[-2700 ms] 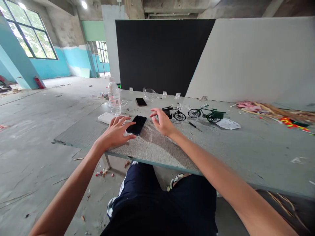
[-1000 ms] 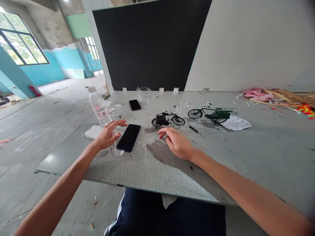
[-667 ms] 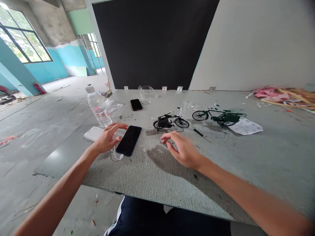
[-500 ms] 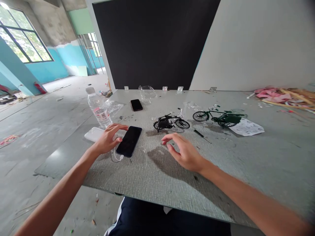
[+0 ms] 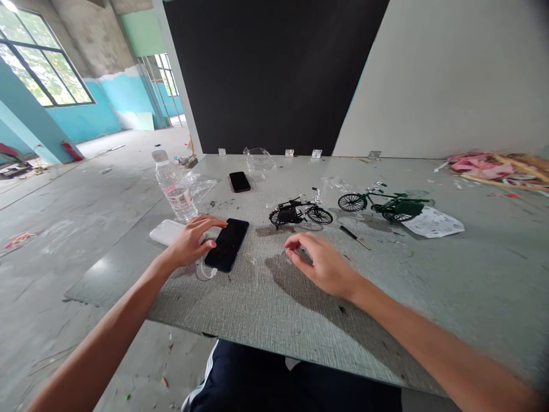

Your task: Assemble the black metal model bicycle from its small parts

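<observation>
My left hand (image 5: pixel 193 241) rests at the left edge of a dark phone (image 5: pixel 227 245), fingers apart and holding nothing; a white cable runs from the phone's near end. Beside it lies a white power bank (image 5: pixel 165 232), partly behind the hand. My right hand (image 5: pixel 319 262) hovers over the table, fingers curved, thumb near the fingertips, nothing between them. Just beyond it stands a black model bicycle (image 5: pixel 300 213). Farther right are a green model bicycle (image 5: pixel 381 205) and a small screwdriver (image 5: pixel 354 237).
A clear bottle (image 5: pixel 176 191) stands at the left on the grey table (image 5: pixel 240 309). Behind are a second phone (image 5: pixel 239 182) and clear plastic wrap (image 5: pixel 259 160). A printed paper (image 5: pixel 435 222) and pink scraps (image 5: pixel 486 166) lie at the right.
The view has shifted slightly. The thumb and fingers of my right hand have come closer together. My left hand has barely moved.
</observation>
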Demonstrator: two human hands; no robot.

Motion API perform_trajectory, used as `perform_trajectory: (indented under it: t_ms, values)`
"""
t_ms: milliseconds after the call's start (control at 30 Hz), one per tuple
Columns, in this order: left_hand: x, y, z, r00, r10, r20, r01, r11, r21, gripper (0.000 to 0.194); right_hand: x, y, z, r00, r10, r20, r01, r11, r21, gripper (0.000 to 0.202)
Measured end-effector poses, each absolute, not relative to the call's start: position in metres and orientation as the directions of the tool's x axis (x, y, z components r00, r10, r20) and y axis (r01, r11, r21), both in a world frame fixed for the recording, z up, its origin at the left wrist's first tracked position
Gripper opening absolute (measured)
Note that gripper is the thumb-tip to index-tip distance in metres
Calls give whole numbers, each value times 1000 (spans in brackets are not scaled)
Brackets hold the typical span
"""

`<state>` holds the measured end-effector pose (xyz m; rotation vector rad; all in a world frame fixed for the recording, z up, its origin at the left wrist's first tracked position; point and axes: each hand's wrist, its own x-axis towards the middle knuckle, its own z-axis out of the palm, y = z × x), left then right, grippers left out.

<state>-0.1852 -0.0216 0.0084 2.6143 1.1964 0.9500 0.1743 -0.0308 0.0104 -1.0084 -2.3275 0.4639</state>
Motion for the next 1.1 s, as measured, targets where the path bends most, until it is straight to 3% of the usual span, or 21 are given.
perform_trajectory:
  t_ms: [100, 233, 700, 1100]
  values:
    - [-185, -21, 7, 496, 721, 485, 654, -677, 337, 62, 174, -27, 2, -622, 750, 224, 594, 639, -489, 20]
    - [-186, -20, 4, 520, 727, 448, 668, -673, 318, 60, 172, -26, 0, -629, 752, 196, 614, 636, -468, 20]
    - [-182, -20, 8, 600, 713, 362, 648, -699, 303, 86, 170, -28, 0, -625, 750, 216, 619, 645, -448, 20]
    - [-180, -19, 7, 622, 731, 281, 666, -683, 301, 89, 171, -28, -1, -625, 744, 235, 615, 656, -438, 18]
